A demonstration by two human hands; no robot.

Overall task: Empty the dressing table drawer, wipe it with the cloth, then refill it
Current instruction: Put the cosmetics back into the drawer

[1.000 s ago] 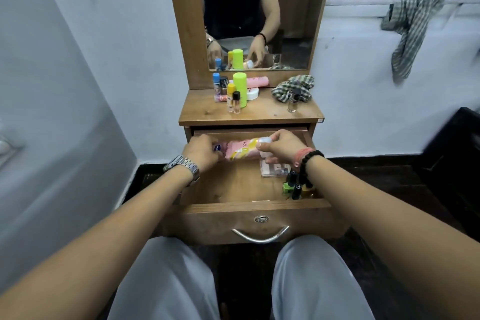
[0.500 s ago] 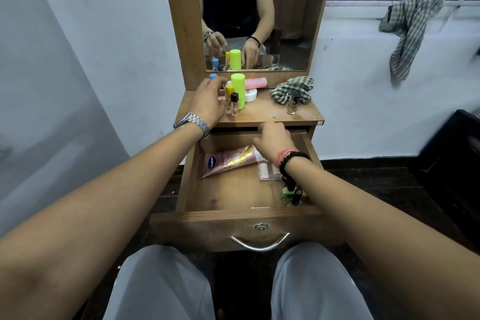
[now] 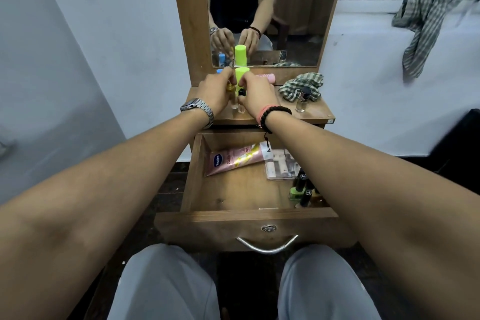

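The drawer (image 3: 244,215) is pulled open. In it lie a pink lotion tube (image 3: 233,161), a clear packet (image 3: 279,167) and several nail polish bottles (image 3: 301,191) at the right front corner. Both hands are up on the dressing table top (image 3: 319,114). My left hand (image 3: 217,93) pinches a small yellow-capped bottle (image 3: 230,86). My right hand (image 3: 257,96) pinches a small black-capped glass bottle (image 3: 241,93) beside it. A tall lime-green bottle (image 3: 242,74) stands just behind my fingers. The checked cloth (image 3: 301,86) lies crumpled at the back right of the top.
A pink tube (image 3: 266,76) lies against the mirror frame (image 3: 187,21), and a blue cap (image 3: 219,71) shows behind my left hand. A small glass bottle (image 3: 302,100) stands by the cloth. Another checked cloth (image 3: 426,23) hangs on the window ledge. My knees sit below the drawer handle (image 3: 267,245).
The pink lotion tube was laid down in the drawer. My left hand rose to the bottles on the top first, then my right hand left the drawer and joined it.
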